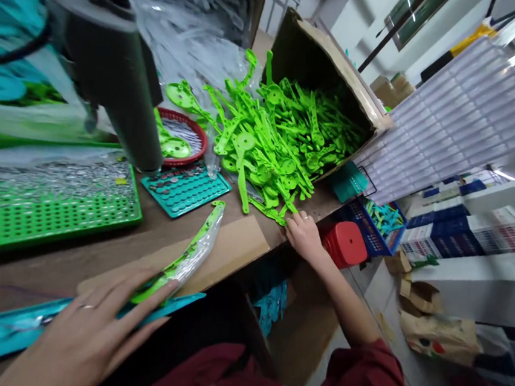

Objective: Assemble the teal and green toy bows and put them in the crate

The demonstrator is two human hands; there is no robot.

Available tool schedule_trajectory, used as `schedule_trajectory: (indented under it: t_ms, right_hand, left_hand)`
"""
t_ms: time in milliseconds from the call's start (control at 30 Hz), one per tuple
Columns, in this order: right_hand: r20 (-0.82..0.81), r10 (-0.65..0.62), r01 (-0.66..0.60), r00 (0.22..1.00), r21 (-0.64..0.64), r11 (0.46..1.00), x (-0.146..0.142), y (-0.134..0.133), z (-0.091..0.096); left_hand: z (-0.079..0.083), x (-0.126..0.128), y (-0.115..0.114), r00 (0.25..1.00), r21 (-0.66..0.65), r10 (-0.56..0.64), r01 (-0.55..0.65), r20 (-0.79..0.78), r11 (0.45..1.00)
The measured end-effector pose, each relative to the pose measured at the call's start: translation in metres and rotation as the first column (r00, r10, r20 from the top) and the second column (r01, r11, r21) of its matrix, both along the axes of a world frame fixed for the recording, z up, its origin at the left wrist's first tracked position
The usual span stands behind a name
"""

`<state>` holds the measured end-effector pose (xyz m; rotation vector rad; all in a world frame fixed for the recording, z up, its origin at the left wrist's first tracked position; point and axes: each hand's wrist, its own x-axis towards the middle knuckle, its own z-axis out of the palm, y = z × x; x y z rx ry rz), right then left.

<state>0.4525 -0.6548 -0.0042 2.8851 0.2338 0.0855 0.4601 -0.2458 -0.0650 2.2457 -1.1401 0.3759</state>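
You can read no text, label, brand, number or sign in the head view. On the brown package point(455, 342) at your right, you can make out a red patch and a dark patch that look like print; you cannot resolve them into letters, figures or a known symbol. Treat the yellow piece point(121, 180) at the edge of the green perforated tray point(49, 221) likewise: if it bears any marking, it is too small for you to read.
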Motion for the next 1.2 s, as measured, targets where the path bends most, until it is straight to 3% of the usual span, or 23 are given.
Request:
schedule_trajectory:
  t_ms: [67, 133, 300, 367, 433, 467, 500, 533, 567, 600, 633, 667, 700, 733, 767, 833, 867, 933, 1000, 1067, 1100, 1133, 1200]
  right_hand:
    - [-0.014, 0.072, -0.072, 0.997, -0.044, 0.996, 0.019, 0.006, 0.001]
    - [-0.018, 0.136, -0.137, 0.991, -0.08, 0.987, 0.033, 0.009, 0.011]
    - [-0.034, 0.217, -0.219, 0.976, -0.14, 0.965, 0.026, -0.004, 0.063]
    - [-0.025, 0.171, -0.172, 0.985, -0.094, 0.981, 0.01, -0.007, 0.084]
    - [-0.016, 0.077, -0.073, 0.997, 0.163, 0.984, -0.005, 0.0, 0.097]
    - [-0.017, 0.04, -0.03, 0.999, 0.387, 0.922, -0.012, 0.009, 0.099]
    - [-0.03, 0.026, -0.002, 0.999, 0.629, 0.777, -0.018, 0.023, 0.098]
    - [-0.047, 0.046, 0.014, 0.998, 0.834, 0.551, -0.023, 0.04, 0.095]
    - [-0.043, 0.087, 0.017, 0.995, 0.959, 0.282, -0.028, 0.06, 0.088]
    - [-0.064, 0.158, 0.058, 0.985, 0.997, 0.045, -0.032, 0.082, 0.08]
    - [-0.077, 0.216, 0.108, 0.973, 0.985, -0.135, -0.036, 0.104, 0.071]
    - [-0.094, 0.259, 0.162, 0.961, 0.954, -0.252, -0.039, 0.124, 0.061]
    - [-0.125, 0.295, 0.218, 0.947, 0.927, -0.307, -0.041, 0.142, 0.052]
    - [-0.157, 0.304, 0.257, 0.94, 0.911, -0.323, -0.042, 0.157, 0.043]
    - [-0.192, 0.304, 0.286, 0.933, 0.908, -0.305, -0.043, 0.168, 0.035]
    - [-0.247, 0.316, 0.323, 0.916, 0.922, -0.215, -0.042, 0.182, 0.025]
    - [-0.269, 0.352, 0.337, 0.897, 0.929, -0.15, -0.042, 0.185, 0.023]
    - [-0.307, 0.466, 0.331, 0.83, 0.943, 0.033, -0.044, 0.186, 0.023]
    - [-0.243, 0.443, 0.145, 0.863, 0.959, 0.244, -0.047, 0.183, 0.029]
    - [0.039, 0.325, -0.198, 0.945, 0.86, 0.47, -0.05, 0.18, 0.04]
    - [0.195, 0.321, -0.353, 0.927, 0.748, 0.562, -0.051, 0.18, 0.046]
    - [0.289, 0.376, -0.471, 0.88, 0.632, 0.616, -0.05, 0.181, 0.052]
    - [0.253, 0.558, -0.601, 0.79, 0.5, 0.624, -0.044, 0.187, 0.061]
  left_hand:
    - [0.002, -0.003, -0.001, 0.996, 0.102, 0.001, -0.01, 0.088, 0.995]
    - [0.005, -0.006, -0.002, 0.985, 0.118, 0.013, -0.034, 0.175, 0.992]
    - [0.024, -0.028, -0.007, 0.967, 0.021, 0.045, -0.052, 0.253, 0.998]
    - [0.035, -0.046, -0.017, 0.987, -0.047, 0.039, -0.031, 0.156, 0.998]
    - [0.049, -0.065, -0.036, 0.99, -0.15, 0.013, -0.034, -0.141, 0.988]
    - [0.057, -0.073, -0.049, 0.929, -0.225, -0.016, -0.073, -0.371, 0.972]
    - [0.065, -0.078, -0.063, 0.786, -0.307, -0.091, -0.129, -0.611, 0.943]
    - [0.072, -0.08, -0.077, 0.568, -0.383, -0.214, -0.195, -0.795, 0.903]
    - [0.077, -0.08, -0.089, 0.334, -0.438, -0.338, -0.293, -0.88, 0.85]
    - [0.082, -0.078, -0.099, 0.142, -0.464, -0.445, -0.358, -0.884, 0.81]
    - [0.085, -0.075, -0.104, 0.034, -0.471, -0.506, -0.423, -0.862, 0.774]
    - [0.086, -0.073, -0.106, -0.025, -0.466, -0.538, -0.468, -0.842, 0.751]
    - [0.086, -0.072, -0.103, -0.041, -0.458, -0.545, -0.491, -0.838, 0.741]
    - [0.085, -0.072, -0.096, -0.034, -0.45, -0.537, -0.501, -0.843, 0.739]
    - [0.084, -0.075, -0.087, -0.022, -0.449, -0.527, -0.494, -0.85, 0.745]
    - [0.079, -0.082, -0.065, 0.039, -0.454, -0.493, -0.456, -0.869, 0.766]
    - [0.077, -0.086, -0.054, 0.11, -0.443, -0.443, -0.437, -0.89, 0.783]
    - [0.076, -0.09, -0.034, 0.341, -0.387, -0.251, -0.429, -0.906, 0.816]
    - [0.077, -0.088, -0.02, 0.57, -0.325, 0.003, -0.472, -0.822, 0.819]
    - [0.08, -0.082, -0.014, 0.704, -0.309, 0.174, -0.502, -0.689, 0.808]
    - [0.081, -0.078, -0.014, 0.747, -0.311, 0.207, -0.489, -0.632, 0.815]
    - [0.082, -0.075, -0.016, 0.783, -0.314, 0.217, -0.464, -0.583, 0.829]
    - [0.081, -0.067, -0.022, 0.826, -0.312, 0.211, -0.416, -0.522, 0.854]
